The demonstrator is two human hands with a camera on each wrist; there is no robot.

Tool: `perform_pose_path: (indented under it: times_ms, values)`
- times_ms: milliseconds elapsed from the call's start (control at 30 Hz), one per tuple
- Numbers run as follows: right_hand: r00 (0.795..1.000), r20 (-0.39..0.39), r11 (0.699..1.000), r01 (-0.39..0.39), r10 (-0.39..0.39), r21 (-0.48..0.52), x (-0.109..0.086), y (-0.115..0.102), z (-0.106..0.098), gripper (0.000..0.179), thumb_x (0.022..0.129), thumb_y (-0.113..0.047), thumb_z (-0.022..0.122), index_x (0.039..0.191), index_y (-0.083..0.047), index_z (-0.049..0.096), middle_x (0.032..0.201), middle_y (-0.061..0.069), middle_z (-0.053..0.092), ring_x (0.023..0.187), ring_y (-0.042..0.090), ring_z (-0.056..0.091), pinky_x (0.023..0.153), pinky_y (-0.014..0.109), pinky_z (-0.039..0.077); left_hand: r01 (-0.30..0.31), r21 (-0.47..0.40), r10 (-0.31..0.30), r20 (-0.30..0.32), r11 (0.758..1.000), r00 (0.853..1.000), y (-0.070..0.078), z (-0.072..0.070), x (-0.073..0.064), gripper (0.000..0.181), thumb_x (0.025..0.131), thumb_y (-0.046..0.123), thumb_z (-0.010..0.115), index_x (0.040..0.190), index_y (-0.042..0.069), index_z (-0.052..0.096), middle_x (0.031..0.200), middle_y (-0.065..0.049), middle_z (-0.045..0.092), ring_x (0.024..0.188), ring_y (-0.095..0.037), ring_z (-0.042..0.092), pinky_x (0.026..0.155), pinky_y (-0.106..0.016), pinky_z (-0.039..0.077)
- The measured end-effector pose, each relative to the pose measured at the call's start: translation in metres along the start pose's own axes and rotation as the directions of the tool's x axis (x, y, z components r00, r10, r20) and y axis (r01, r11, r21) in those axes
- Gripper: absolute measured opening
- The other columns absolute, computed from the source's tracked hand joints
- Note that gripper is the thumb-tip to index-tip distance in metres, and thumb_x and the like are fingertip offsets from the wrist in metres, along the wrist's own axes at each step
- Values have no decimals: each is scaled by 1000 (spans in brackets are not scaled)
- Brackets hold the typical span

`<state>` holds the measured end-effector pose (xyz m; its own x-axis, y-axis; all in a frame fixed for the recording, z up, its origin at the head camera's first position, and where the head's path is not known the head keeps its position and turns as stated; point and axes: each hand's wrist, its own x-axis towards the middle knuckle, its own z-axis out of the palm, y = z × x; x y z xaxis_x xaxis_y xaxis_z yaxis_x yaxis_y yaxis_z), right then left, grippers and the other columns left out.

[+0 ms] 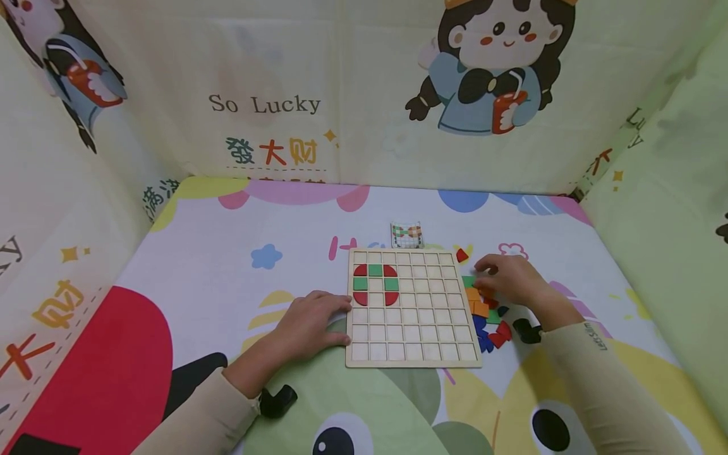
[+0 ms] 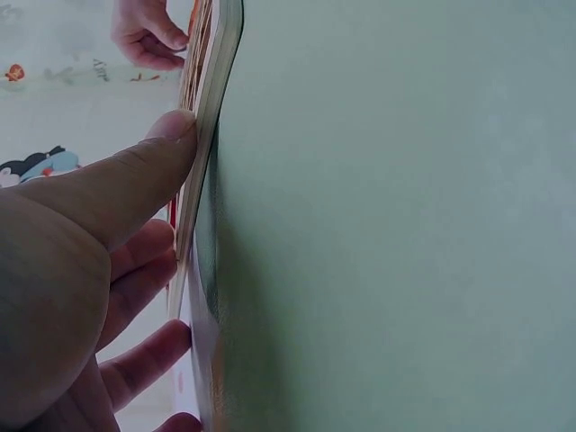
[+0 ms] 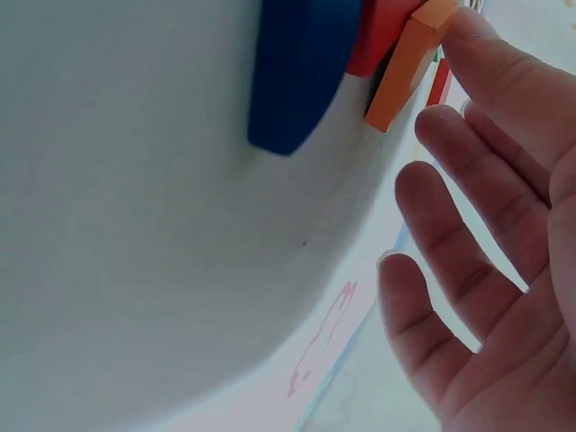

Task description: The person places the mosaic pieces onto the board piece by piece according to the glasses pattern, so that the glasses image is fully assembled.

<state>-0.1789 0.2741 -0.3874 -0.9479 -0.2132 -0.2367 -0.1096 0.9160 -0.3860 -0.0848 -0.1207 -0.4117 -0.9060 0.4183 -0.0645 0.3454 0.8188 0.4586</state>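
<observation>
A square wooden grid board [image 1: 375, 335] lies on the table. At its upper left, red quarter-round pieces [image 1: 361, 298] and green squares [image 1: 375, 270] sit in a ring of cells. My left hand [image 1: 309, 325] rests at the board's left edge, its thumb [image 2: 153, 171] extended against the rim and the fingers spread along it. My right hand [image 1: 512, 278] is over the far end of a loose pile beside the board. In the right wrist view, the thumb tip overlaps an orange piece [image 3: 405, 76], while the other fingers [image 3: 441, 225] are loosely bent.
The pile right of the board also has blue pieces [image 1: 480, 328] and red pieces [image 1: 500, 335]. One red piece [image 1: 462, 255] lies apart near the board's far right corner. A small patterned card [image 1: 406, 235] is behind the board. Printed cloth walls [image 1: 375, 95] enclose the table.
</observation>
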Motion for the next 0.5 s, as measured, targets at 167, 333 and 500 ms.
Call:
perform_pose_path:
  times_ms: [167, 333, 500]
  values:
    - [1000, 14, 1000, -16, 17, -9, 0, 2, 0, 40, 93, -26, 71, 127, -5, 65, 112, 19, 65, 98, 34, 58, 76, 43, 56, 4, -2, -4, 5, 1000, 1000, 0, 0, 0, 58, 79, 39, 85, 129, 17, 66, 137, 5, 60, 128, -25, 49, 101, -50, 41]
    - [999, 38, 1000, 1, 0, -25, -2, 3, 0, 45, 91, -26, 72, 130, -6, 64, 113, 20, 65, 96, 32, 59, 72, 40, 56, 7, 8, -7, 5, 1000, 1000, 0, 1, 0, 58, 79, 40, 85, 129, 18, 66, 137, 5, 60, 128, -25, 49, 101, -50, 41]
    - [999, 41, 999, 20, -18, -41, -1, 3, 1, 45, 91, -25, 72, 132, -7, 63, 113, 21, 65, 93, 31, 58, 68, 35, 56, 6, 9, -6, 4, 1000, 1000, 0, 0, 0, 57, 80, 40, 84, 129, 18, 66, 137, 5, 60, 128, -25, 49, 101, -50, 41]
